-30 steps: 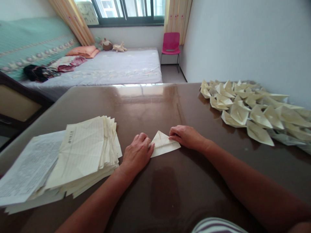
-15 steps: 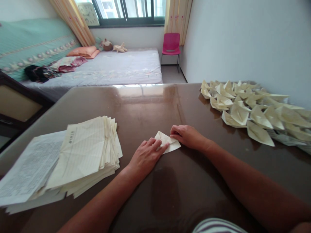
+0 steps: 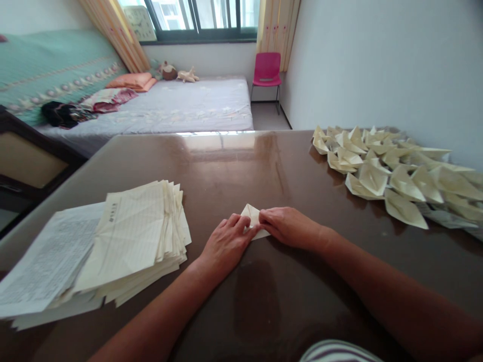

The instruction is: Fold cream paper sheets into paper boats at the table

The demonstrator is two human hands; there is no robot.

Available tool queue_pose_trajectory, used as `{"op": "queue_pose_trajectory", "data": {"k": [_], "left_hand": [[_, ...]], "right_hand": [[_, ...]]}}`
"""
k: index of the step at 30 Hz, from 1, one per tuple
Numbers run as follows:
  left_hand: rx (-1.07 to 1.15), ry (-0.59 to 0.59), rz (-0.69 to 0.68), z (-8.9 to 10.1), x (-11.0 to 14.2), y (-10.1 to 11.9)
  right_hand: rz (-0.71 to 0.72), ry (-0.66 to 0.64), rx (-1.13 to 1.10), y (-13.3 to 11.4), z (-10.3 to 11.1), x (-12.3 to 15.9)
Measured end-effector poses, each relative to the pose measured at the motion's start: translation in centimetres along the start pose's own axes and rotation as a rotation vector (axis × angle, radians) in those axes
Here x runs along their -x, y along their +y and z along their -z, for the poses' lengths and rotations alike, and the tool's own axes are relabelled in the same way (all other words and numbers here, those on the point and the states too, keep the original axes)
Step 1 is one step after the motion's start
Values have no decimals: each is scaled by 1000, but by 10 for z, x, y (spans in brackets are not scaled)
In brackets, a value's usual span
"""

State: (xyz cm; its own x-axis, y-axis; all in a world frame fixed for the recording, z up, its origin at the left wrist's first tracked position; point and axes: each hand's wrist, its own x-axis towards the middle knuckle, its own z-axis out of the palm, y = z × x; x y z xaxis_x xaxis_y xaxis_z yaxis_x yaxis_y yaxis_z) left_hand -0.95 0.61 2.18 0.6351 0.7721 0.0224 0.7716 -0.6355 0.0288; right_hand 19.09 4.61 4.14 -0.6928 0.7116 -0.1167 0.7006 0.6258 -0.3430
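A small folded sheet of cream paper (image 3: 252, 213) lies on the brown table, its pointed tip facing away from me. My left hand (image 3: 228, 238) holds it down from the left, fingers bent over its near part. From the right, my right hand (image 3: 290, 226) presses on the same paper, fingertips together at its right side and close to the left fingers. Both hands cover much of the paper, so its lower folds are partly hidden.
Left of my hands rests a stack of lined paper sheets (image 3: 128, 231), overlapping some printed sheets (image 3: 49, 256). Many folded paper boats (image 3: 372, 176) crowd the table's right side by the wall. Beyond the glossy table (image 3: 222, 166) are a bed (image 3: 204, 103) and a pink chair (image 3: 267, 70).
My right hand has moved left and slightly nearer to me, from the paper's right corner onto its fold beside my left fingers. My left hand has stayed in place.
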Motion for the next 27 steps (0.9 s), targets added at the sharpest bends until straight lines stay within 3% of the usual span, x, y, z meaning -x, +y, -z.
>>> {"op": "queue_pose_trajectory", "data": {"k": [10,20,27], "left_hand": [[6,1,26,-5,5,-1],[64,42,30,-1,12,-6],[59,85,41,1,16,-8]], "right_hand": [[-118,-26,128,18,3,2],[-184,34,108,18,-3,0],[-199,234,7,17,-11,-10]]}}
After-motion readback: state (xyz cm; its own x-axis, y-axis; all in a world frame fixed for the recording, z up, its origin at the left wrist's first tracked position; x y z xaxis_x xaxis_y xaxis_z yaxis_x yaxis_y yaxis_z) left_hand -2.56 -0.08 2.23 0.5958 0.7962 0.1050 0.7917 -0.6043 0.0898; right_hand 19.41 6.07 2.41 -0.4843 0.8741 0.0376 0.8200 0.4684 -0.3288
